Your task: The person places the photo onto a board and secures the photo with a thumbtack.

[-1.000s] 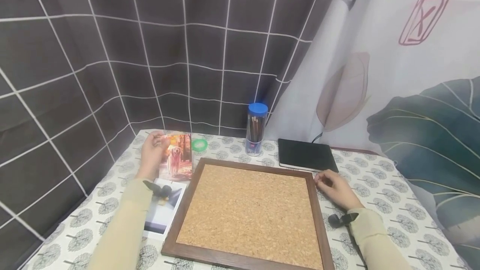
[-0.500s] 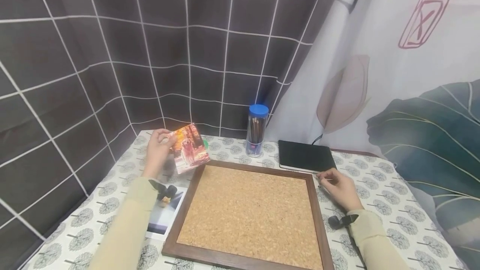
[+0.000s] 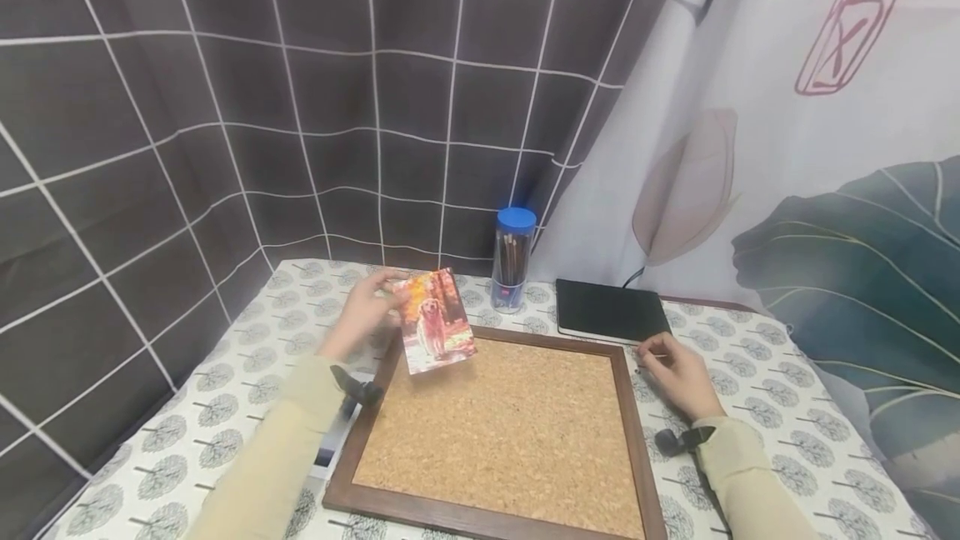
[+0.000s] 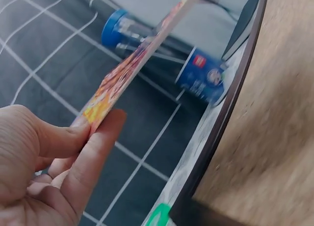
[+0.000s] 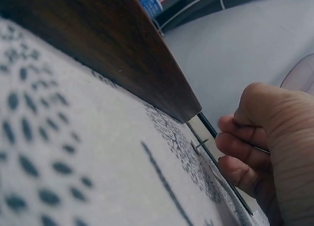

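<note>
My left hand (image 3: 367, 311) pinches a photo print (image 3: 435, 323) of a dog among autumn leaves between thumb and fingers. The print is tilted, above the upper left part of a cork board (image 3: 502, 432) with a brown wooden frame. In the left wrist view the print (image 4: 122, 78) shows almost edge-on. A second photo (image 3: 330, 444) lies left of the board, mostly hidden under my left forearm. My right hand (image 3: 682, 377) rests beside the board's upper right corner, fingers loosely curled, with nothing visibly held. A tiny pin-like thing (image 5: 201, 144) shows near its fingertips, too small to identify.
A clear tube of pencils (image 3: 512, 261) with a blue lid stands behind the board. A black notebook (image 3: 611, 311) lies at the back right. Part of a green ring (image 4: 159, 215) shows by the frame in the left wrist view. A tree-print cloth (image 3: 217, 415) covers the table.
My left hand has lifted the dog photo off the table's left side and carried it right, over the board. The right hand has drawn slightly away from the frame.
</note>
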Available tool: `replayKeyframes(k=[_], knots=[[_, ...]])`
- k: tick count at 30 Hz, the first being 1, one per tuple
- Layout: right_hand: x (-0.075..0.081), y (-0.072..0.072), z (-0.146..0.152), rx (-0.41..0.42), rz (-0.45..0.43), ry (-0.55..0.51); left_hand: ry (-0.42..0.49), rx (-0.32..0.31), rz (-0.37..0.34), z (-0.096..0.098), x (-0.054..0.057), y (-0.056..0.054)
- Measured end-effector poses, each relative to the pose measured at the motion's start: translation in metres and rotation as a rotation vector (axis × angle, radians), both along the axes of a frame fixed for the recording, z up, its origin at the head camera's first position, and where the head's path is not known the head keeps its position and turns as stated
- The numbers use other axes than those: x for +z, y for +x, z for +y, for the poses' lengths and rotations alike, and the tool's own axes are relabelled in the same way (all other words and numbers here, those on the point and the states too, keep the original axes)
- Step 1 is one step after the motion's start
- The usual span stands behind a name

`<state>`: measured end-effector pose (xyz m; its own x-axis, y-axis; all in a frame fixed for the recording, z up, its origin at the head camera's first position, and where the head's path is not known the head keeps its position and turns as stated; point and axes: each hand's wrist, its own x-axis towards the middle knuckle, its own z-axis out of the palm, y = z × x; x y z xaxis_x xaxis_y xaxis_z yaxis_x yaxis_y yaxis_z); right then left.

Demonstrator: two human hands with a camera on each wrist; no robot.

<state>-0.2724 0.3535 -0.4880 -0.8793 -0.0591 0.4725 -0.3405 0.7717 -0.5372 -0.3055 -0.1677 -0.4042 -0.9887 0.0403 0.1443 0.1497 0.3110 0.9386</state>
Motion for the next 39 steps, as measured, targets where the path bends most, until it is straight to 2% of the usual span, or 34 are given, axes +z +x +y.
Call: replayKeyframes(k=[5,12,15,18,21,27,33,39], knots=[[0.002,0.001,0.000,-0.009,-0.003,-0.010,-0.002,-0.076,-0.060,0.014,-0.010,0.001],[0.003,0.002,-0.003,-0.016,-0.016,-0.001,-0.067,-0.207,-0.098,0.023,-0.039,-0.003],[0.004,0.001,-0.004,-0.014,-0.011,-0.001,-0.090,-0.227,-0.100,0.024,-0.050,-0.004],[0.005,-0.001,-0.005,-0.014,-0.003,0.007,-0.115,-0.234,-0.069,0.024,-0.056,-0.005],[0.006,-0.002,-0.006,-0.017,-0.007,0.015,-0.141,-0.247,-0.035,0.023,-0.058,-0.004],[0.007,-0.003,-0.004,-0.015,-0.016,0.012,-0.200,-0.287,-0.021,0.025,-0.056,0.000],[0.004,-0.002,-0.001,-0.024,0.000,0.025,-0.312,-0.285,-0.004,0.028,-0.054,0.002],[0.001,0.000,0.000,-0.001,0.015,0.034,-0.351,-0.279,0.020,0.031,-0.056,0.001]])
